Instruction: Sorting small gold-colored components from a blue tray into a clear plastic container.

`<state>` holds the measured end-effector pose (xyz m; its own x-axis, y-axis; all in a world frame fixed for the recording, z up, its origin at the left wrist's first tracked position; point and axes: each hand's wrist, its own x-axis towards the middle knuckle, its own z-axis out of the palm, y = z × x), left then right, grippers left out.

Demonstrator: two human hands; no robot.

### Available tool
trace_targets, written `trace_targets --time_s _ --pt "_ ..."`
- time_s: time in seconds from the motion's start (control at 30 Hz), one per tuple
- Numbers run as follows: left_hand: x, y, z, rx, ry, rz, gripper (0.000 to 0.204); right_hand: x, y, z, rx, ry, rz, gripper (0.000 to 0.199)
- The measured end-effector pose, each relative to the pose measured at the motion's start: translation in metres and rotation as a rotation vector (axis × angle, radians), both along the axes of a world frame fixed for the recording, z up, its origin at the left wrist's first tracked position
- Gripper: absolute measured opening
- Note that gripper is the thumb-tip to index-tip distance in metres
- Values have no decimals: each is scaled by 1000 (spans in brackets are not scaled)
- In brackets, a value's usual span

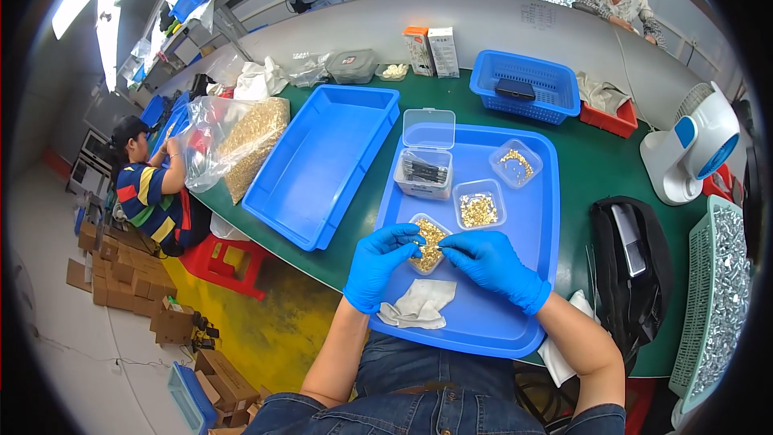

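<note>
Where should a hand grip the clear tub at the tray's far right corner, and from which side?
Probably by the rim of the clear tub, pinched at its near right wall, with the right hand coming down from its right: bare blue tray shows there, while a neighbouring tub crowds its near left. It is open-topped, so keeping it level should hold the gold pieces in.

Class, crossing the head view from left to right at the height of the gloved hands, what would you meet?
Cardboard boxes, red stool, left hand, golden pieces, right hand, black bag, pale green basket.
</note>
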<state>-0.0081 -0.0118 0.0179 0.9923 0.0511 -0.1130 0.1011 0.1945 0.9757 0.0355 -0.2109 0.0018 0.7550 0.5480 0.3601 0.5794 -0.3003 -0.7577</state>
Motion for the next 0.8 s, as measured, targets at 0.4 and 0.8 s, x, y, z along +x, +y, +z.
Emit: trace_targets --time_s 0.4,0.8 --pt "-3 -4 2 75 -42 4 32 -2 0 3 -23 -52 -38 16" --pt "-4 -9 4 80 -37 38 30 -4 0 6 -91 -152 -48 14"
